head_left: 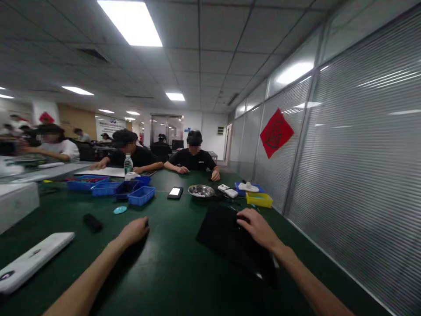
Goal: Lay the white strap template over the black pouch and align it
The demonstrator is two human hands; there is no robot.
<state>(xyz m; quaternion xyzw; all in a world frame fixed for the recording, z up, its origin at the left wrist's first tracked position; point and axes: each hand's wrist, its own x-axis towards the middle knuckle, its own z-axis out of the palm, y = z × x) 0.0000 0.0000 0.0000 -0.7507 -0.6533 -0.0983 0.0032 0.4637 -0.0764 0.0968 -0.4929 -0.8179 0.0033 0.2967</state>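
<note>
Green table (171,272), right hand (258,228) spread flat on black mat (226,245), left hand (134,231) loosely curled, steel bowl (201,191) beyond.

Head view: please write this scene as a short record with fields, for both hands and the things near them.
surface: green table
left hand: resting on the table, holds nothing
right hand: lying flat on a black flat device
behind the device: metal bowl, phone with lit screen, yellow bin
left side: blue bins, water bottle, white device
others: seated people at the far end
</note>
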